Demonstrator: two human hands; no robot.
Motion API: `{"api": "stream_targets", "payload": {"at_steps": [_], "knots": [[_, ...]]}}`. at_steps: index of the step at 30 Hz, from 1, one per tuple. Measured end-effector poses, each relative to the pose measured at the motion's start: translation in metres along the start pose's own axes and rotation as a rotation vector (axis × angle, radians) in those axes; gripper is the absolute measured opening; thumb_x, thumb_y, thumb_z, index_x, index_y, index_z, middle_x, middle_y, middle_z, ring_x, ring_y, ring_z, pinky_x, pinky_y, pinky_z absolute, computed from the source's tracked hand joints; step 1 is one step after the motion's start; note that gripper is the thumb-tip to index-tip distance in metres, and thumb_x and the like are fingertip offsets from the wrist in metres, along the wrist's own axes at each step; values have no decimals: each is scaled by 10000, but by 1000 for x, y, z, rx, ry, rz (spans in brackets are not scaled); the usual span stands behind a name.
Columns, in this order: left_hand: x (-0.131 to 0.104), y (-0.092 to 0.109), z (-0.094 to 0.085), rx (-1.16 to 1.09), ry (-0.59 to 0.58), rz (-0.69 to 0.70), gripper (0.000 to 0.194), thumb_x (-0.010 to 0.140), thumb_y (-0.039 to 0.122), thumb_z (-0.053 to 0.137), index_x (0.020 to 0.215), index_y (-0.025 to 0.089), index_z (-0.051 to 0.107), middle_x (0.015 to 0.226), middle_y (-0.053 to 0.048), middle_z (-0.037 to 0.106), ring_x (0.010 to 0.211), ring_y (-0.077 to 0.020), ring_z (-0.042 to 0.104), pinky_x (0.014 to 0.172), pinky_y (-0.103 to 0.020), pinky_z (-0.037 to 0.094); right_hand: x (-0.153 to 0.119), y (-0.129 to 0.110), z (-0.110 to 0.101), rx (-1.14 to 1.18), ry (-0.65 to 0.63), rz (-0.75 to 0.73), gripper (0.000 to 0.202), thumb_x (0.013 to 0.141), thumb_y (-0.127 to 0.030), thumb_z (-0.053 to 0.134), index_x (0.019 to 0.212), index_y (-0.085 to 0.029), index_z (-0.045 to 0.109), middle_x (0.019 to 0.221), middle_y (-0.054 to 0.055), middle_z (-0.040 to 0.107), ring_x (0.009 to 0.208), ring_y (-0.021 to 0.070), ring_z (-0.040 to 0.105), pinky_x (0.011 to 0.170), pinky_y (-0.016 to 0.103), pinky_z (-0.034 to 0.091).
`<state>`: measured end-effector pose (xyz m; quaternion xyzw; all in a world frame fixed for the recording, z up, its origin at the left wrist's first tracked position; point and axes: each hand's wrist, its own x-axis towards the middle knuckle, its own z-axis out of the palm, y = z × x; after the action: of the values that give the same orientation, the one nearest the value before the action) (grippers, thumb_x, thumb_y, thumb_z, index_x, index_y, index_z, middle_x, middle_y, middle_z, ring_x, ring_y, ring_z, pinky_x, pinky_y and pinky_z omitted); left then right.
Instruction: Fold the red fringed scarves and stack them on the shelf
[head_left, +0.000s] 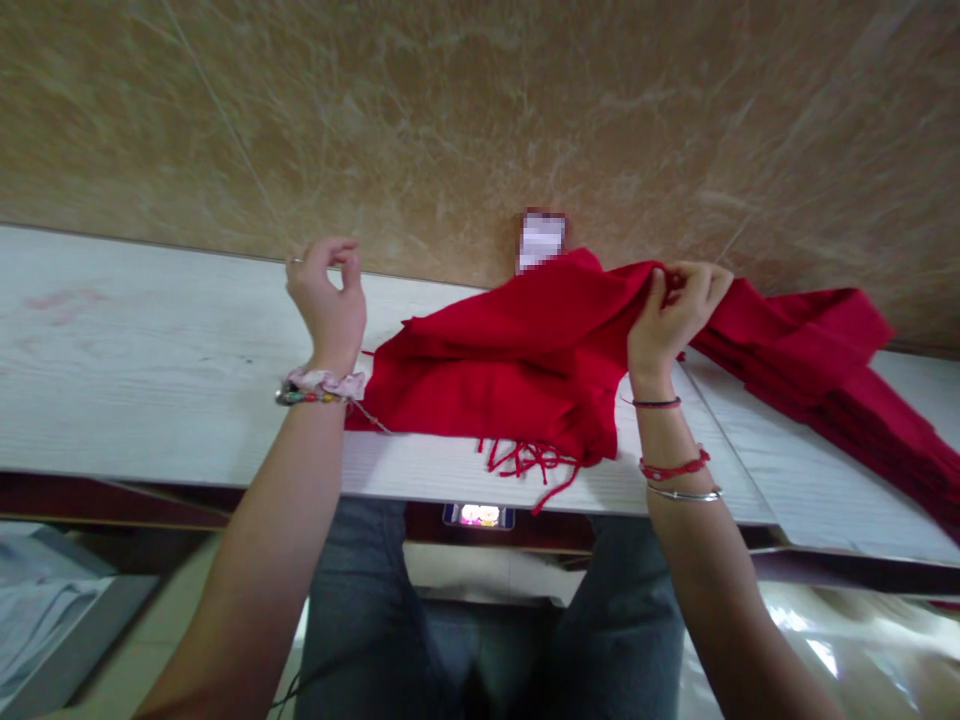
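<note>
A red fringed scarf (487,390) lies across the white table in front of me, its strands hanging near the front edge. My right hand (667,315) pinches the scarf's upper right part between thumb and fingers and lifts it a little. My left hand (328,295) is raised just off the scarf's left end, fingers bent and thumb apart from the index finger, with nothing visible in it. More folded red cloth (832,370) lies in layers to the right, partly behind my right hand.
A brown marbled wall (420,120) rises behind the narrow white table (150,370). Against it leans a phone-like object with a blurred screen (541,240). A lit screen (480,515) shows under the table's front edge. At lower left stands a grey bin (112,620) with papers.
</note>
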<state>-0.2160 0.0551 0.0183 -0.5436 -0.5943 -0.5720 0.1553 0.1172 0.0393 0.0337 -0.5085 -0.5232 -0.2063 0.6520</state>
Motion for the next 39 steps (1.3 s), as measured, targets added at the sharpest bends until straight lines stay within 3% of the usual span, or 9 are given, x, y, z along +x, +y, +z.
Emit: {"api": "stream_targets", "payload": {"at_steps": [4,8,16,22,29,32,36,37,39], "knots": [[-6,-6,11,-34,-193,20,174,837,149,531,978,152,633,918,-21,664,844,-140,560,843,-308,428,-10,-10,-3,157,-643,-225,68,809,-194,586,745,-213,597,817,47,576,789,184,558,722,327,479],[-26,19,21,-82,-350,231,212,883,203,465,1003,162,634,998,-65,658,971,-180,573,904,-318,420,-33,-35,5,362,-1293,-465,85,809,-172,600,767,-181,674,826,44,654,789,159,588,761,294,462],[-61,54,26,-233,-915,594,383,852,337,570,1205,190,579,1221,-74,613,1154,-212,517,1013,-395,364,-12,-22,-9,280,-1548,-333,194,822,-282,596,719,-172,718,729,22,674,656,126,580,624,242,418],[-62,51,31,-275,-814,610,183,867,246,548,979,192,681,1020,-49,692,995,-182,595,950,-365,410,-11,-8,-3,39,-1170,-223,185,799,-318,619,845,-173,725,796,47,687,705,156,569,650,265,409],[-56,54,27,-231,-641,487,143,848,221,546,810,210,683,869,-26,693,907,-191,596,898,-373,422,-24,-13,6,-53,-1270,-266,110,776,-176,605,696,-166,680,793,59,658,731,170,569,689,281,417],[-43,49,17,-169,-473,345,148,855,219,523,803,212,661,864,-23,681,889,-188,595,870,-354,433,-15,-10,3,-47,-959,-166,141,789,-130,540,691,-174,632,790,72,622,767,196,552,720,319,420],[-15,26,-4,-47,7,78,143,855,194,494,856,185,637,912,-37,662,930,-194,570,898,-378,405,1,-6,-7,-102,-387,27,200,843,-129,418,784,-174,604,847,121,569,822,225,509,750,361,415],[-9,19,-10,-59,48,52,143,850,197,493,857,179,634,916,-34,660,931,-190,567,902,-383,399,4,-5,-9,-99,-328,32,204,845,-130,407,804,-169,603,855,124,559,821,223,503,748,359,415],[0,6,-17,-164,-199,71,126,806,246,531,767,190,637,840,-8,664,866,-176,581,849,-361,424,6,-3,-12,-66,-419,-38,210,810,-100,414,800,-167,612,846,104,559,811,210,507,740,341,418]]}}
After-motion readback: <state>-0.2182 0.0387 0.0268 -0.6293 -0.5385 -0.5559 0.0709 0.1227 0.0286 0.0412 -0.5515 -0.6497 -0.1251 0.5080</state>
